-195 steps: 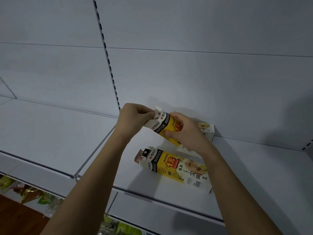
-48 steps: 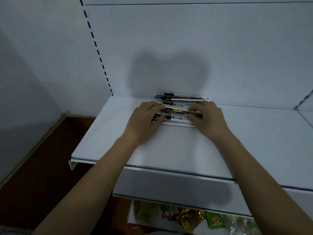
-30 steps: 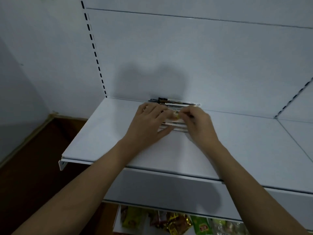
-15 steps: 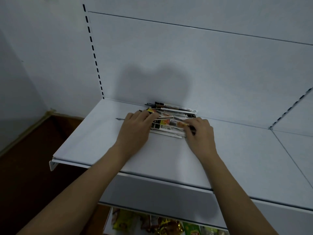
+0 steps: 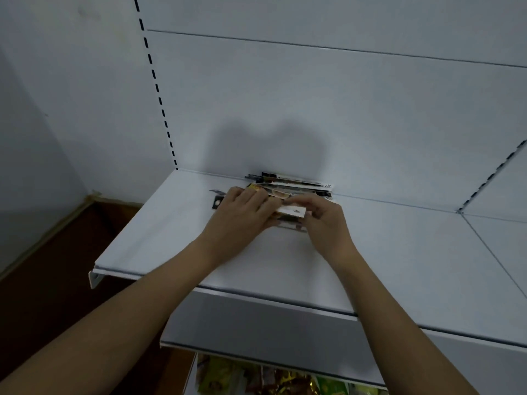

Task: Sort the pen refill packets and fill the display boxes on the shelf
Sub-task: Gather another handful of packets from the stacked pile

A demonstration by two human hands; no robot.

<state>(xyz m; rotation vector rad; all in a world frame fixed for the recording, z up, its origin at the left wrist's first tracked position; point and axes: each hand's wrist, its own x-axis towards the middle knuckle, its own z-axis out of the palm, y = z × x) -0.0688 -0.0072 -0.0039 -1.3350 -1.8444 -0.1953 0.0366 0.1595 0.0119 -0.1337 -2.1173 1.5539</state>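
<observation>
- Floor [image 5: 51, 280], dark brown, shows at far left beside the end of the white shelf [image 5: 159, 238].
- A dark packet end [image 5: 217, 201] with a punched hole pokes out left of the left hand [image 5: 242, 215]. That hand lies over the left part of the pile, fingers extended on the packets; whether the thumb grips underneath is hidden.
- The pile of pen refill packets [image 5: 288, 186] sits at the back of the shelf, against the rear panel, directly ahead of both hands. Its long axis runs left to right, across the reach.
- The right hand [image 5: 325, 220] has fingers curled, pinching a white-ended packet [image 5: 293, 210] (the top one, by my reading).
- Both hands sit equally near; no display box is in view.
- Snack bags [image 5: 256, 380] show on the lower shelf.
</observation>
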